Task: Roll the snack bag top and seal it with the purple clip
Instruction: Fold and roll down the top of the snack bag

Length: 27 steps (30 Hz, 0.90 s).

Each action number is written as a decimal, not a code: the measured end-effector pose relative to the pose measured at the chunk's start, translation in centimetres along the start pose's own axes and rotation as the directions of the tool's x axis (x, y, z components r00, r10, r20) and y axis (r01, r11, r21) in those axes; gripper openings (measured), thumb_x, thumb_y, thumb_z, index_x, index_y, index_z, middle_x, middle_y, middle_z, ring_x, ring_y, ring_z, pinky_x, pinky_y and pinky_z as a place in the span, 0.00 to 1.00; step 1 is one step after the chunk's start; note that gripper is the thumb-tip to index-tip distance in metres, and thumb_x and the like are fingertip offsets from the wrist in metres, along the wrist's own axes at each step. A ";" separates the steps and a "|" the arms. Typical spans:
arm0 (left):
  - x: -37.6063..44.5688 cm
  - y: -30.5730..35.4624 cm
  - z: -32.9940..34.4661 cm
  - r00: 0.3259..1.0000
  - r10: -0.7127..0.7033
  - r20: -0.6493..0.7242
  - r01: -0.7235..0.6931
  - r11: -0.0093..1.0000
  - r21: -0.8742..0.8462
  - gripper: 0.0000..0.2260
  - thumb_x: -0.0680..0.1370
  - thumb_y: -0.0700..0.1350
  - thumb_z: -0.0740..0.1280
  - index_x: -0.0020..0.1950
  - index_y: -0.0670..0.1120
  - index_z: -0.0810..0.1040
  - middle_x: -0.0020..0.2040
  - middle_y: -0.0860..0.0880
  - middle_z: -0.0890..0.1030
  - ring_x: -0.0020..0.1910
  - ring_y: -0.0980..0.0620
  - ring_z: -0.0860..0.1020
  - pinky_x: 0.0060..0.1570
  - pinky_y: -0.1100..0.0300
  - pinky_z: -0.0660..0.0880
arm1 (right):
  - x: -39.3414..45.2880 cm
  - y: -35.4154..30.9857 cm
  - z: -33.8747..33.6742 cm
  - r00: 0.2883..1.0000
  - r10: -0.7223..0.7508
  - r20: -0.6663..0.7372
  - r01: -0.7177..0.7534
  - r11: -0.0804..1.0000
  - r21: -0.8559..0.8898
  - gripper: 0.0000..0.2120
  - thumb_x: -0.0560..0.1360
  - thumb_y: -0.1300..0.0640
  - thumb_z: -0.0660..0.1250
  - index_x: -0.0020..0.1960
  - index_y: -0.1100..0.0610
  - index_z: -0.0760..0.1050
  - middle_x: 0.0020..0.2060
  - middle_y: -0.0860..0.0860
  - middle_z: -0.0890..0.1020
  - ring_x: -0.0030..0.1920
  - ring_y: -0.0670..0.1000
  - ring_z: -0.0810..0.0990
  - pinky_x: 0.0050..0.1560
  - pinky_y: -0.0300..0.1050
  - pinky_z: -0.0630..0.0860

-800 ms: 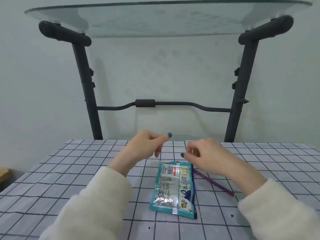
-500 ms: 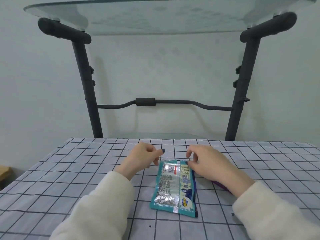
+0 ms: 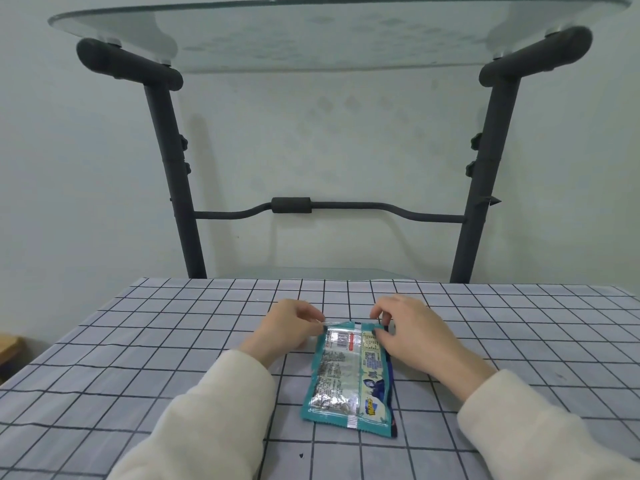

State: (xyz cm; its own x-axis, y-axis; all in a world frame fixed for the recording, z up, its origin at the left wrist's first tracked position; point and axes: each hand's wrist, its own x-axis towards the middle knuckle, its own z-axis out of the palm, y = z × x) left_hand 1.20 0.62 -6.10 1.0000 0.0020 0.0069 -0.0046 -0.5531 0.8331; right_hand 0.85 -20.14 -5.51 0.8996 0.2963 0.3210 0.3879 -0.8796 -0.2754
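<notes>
A: What surrounded the bag [image 3: 349,372]?
B: Checked cloth [image 3: 138,358] under it, black stand [image 3: 176,188] with glass top [image 3: 311,26] well behind. Clip hidden, couldn't tell where.
A: Hands?
B: Left hand [image 3: 287,327] pinched the bag's far left corner, fingers narrow. Right hand [image 3: 412,327] pinched the far right corner, thumb on top. Bag lay flat between both sleeves [image 3: 221,403], near the cloth's middle.

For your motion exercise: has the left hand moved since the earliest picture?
Yes. The left hand has come down from above the checked tablecloth to pinch the snack bag top's left corner.
</notes>
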 end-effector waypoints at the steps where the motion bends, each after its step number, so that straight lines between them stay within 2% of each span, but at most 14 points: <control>1: 0.0 0.0 0.1 1.000 -0.002 0.000 0.002 1.000 -0.012 0.05 0.73 0.39 0.70 0.48 0.44 0.83 0.37 0.51 0.79 0.29 0.54 0.73 0.28 0.67 0.70 | 0.0 0.1 0.1 1.000 -0.002 0.000 0.002 1.000 -0.005 0.11 0.74 0.51 0.66 0.56 0.50 0.74 0.48 0.45 0.76 0.49 0.46 0.73 0.44 0.40 0.73; 4: -0.1 0.1 0.3 0.998 0.055 -0.038 -0.057 0.997 -0.044 0.05 0.72 0.37 0.70 0.45 0.45 0.83 0.36 0.51 0.80 0.34 0.53 0.74 0.34 0.63 0.71 | -0.1 0.2 0.4 1.000 -0.014 0.005 0.014 1.000 -0.004 0.12 0.74 0.51 0.66 0.56 0.49 0.74 0.51 0.46 0.76 0.54 0.46 0.73 0.50 0.43 0.74; 6: -0.1 0.2 0.1 0.991 0.110 -0.078 -0.115 0.991 -0.063 0.05 0.72 0.38 0.71 0.44 0.48 0.83 0.38 0.51 0.81 0.35 0.53 0.73 0.39 0.60 0.71 | -0.1 0.2 0.4 1.000 -0.022 -0.011 0.022 0.999 0.023 0.11 0.73 0.51 0.66 0.55 0.49 0.75 0.51 0.45 0.76 0.55 0.47 0.72 0.50 0.43 0.74; 10: 0.0 0.5 -0.2 0.977 0.183 -0.107 -0.197 0.969 -0.145 0.06 0.73 0.37 0.70 0.46 0.48 0.82 0.38 0.52 0.81 0.31 0.54 0.70 0.33 0.65 0.70 | 0.0 0.0 -0.1 1.000 0.014 -0.010 -0.011 0.974 0.226 0.04 0.72 0.53 0.67 0.46 0.50 0.77 0.45 0.46 0.82 0.46 0.47 0.78 0.43 0.46 0.78; 13: -0.1 0.6 -0.4 0.974 0.202 -0.107 -0.223 0.939 -0.262 0.09 0.73 0.34 0.69 0.50 0.44 0.81 0.37 0.48 0.81 0.30 0.55 0.71 0.28 0.70 0.69 | 0.0 -0.2 -0.6 1.000 0.023 0.008 -0.024 0.933 0.359 0.01 0.72 0.55 0.68 0.43 0.51 0.76 0.40 0.45 0.82 0.39 0.45 0.79 0.34 0.39 0.75; 15: -0.3 0.6 -0.6 0.977 0.196 -0.090 -0.214 0.921 -0.325 0.11 0.73 0.33 0.68 0.51 0.45 0.81 0.37 0.48 0.82 0.29 0.57 0.75 0.29 0.69 0.70 | 0.0 -0.3 -0.9 1.000 0.016 0.005 -0.017 0.912 0.410 0.02 0.72 0.56 0.68 0.42 0.51 0.75 0.38 0.45 0.82 0.36 0.44 0.78 0.30 0.34 0.71; 17: -0.4 0.5 -0.7 0.982 0.181 -0.051 -0.187 0.917 -0.352 0.10 0.73 0.35 0.69 0.52 0.46 0.81 0.38 0.49 0.84 0.34 0.55 0.79 0.32 0.64 0.73 | 0.0 -0.4 -1.1 1.000 0.017 -0.009 -0.012 0.896 0.445 0.03 0.72 0.58 0.68 0.42 0.51 0.75 0.37 0.45 0.81 0.35 0.44 0.78 0.28 0.30 0.69; 21: -0.3 0.1 -0.4 0.987 0.145 0.073 -0.104 0.911 -0.399 0.09 0.72 0.37 0.71 0.52 0.44 0.82 0.45 0.46 0.86 0.41 0.53 0.82 0.40 0.59 0.79 | 0.0 -0.6 -1.3 0.998 0.019 -0.065 0.015 0.876 0.482 0.04 0.72 0.60 0.69 0.42 0.52 0.75 0.38 0.46 0.82 0.37 0.43 0.79 0.32 0.28 0.71; 24: -0.3 -0.3 -0.2 0.983 0.117 0.140 -0.058 0.926 -0.373 0.05 0.73 0.38 0.71 0.47 0.41 0.84 0.47 0.42 0.86 0.42 0.49 0.82 0.48 0.53 0.80 | 0.0 -0.5 -1.4 0.993 0.036 -0.114 0.027 0.863 0.505 0.06 0.71 0.61 0.69 0.42 0.51 0.76 0.40 0.45 0.83 0.41 0.42 0.80 0.35 0.29 0.71; 27: -0.4 -0.4 -0.2 0.989 0.077 0.128 -0.019 0.913 -0.407 0.04 0.74 0.39 0.70 0.44 0.41 0.84 0.43 0.41 0.85 0.40 0.48 0.81 0.44 0.54 0.78 | -0.1 -0.5 -1.6 0.989 0.021 -0.147 0.064 0.831 0.552 0.12 0.70 0.66 0.68 0.40 0.49 0.76 0.40 0.47 0.83 0.42 0.44 0.81 0.42 0.39 0.77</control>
State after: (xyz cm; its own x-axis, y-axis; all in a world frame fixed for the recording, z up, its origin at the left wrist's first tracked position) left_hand 0.82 1.03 -6.29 0.9892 -0.1469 0.0003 -0.0250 -0.1665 0.9857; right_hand 0.30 -20.32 -3.98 0.8683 0.2200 0.4446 0.4913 -0.5065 -0.7086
